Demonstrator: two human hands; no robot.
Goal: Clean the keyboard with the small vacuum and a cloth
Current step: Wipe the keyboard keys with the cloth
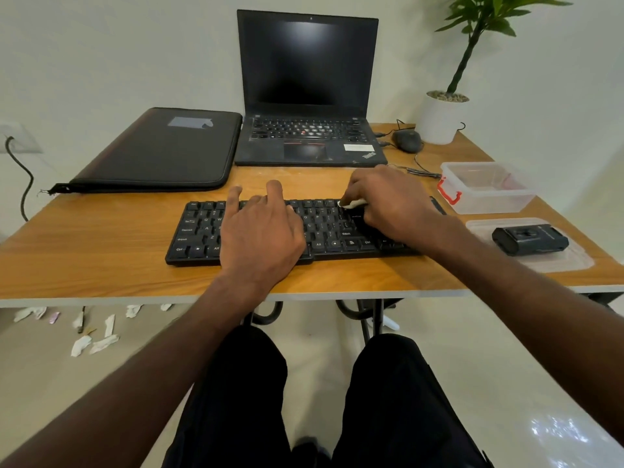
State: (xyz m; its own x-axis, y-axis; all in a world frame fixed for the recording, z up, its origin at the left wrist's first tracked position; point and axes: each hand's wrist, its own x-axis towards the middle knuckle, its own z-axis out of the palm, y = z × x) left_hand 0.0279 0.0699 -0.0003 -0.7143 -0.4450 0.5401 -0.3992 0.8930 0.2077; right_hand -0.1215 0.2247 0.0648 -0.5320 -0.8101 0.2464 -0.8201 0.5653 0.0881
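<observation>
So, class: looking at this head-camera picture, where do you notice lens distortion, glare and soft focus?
Head view: the wide lens bows the table edge and stretches both forearms; a bright glare patch sits on the floor at lower right; the dark laptop screen carries a faint sheen; the keyboard legends read soft, and the white item pinched in the right hand is too small to identify.

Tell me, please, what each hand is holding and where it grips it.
The right hand pinches a small white object, too hidden to name, between its fingers. The left hand rests flat on the keyboard, holding nothing.
</observation>
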